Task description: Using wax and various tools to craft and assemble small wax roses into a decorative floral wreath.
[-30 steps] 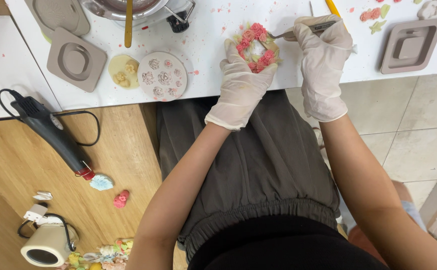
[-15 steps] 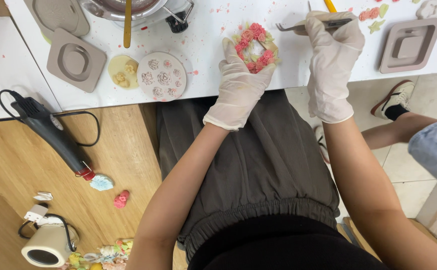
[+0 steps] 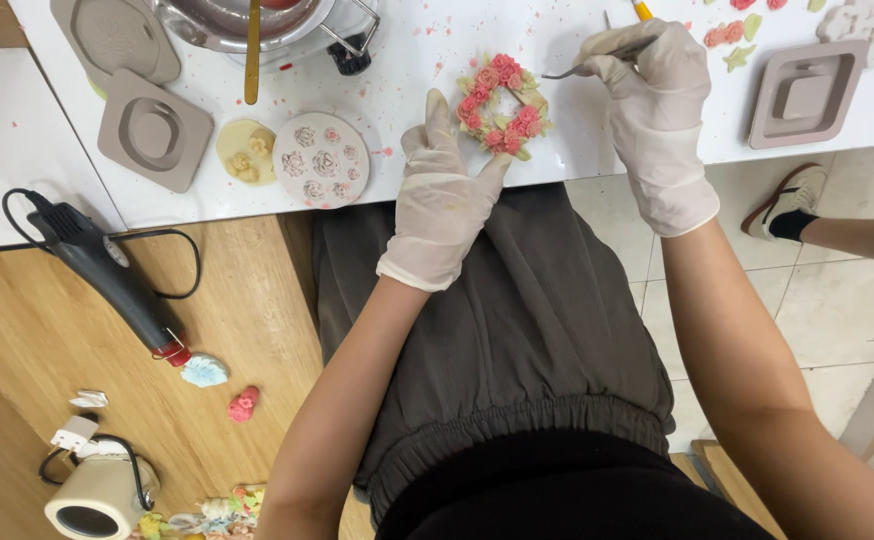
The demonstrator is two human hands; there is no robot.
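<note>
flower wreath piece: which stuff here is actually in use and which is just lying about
In use:
flower wreath, steadied by left hand
metal tool, held in right hand

Lying about:
heat gun
round rose mould
square grey mould
tape roll

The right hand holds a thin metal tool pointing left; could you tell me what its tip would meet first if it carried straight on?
Most likely the flower wreath, held by the left hand. The right hand aims the tool at its upper right edge; height is unclear.
</note>
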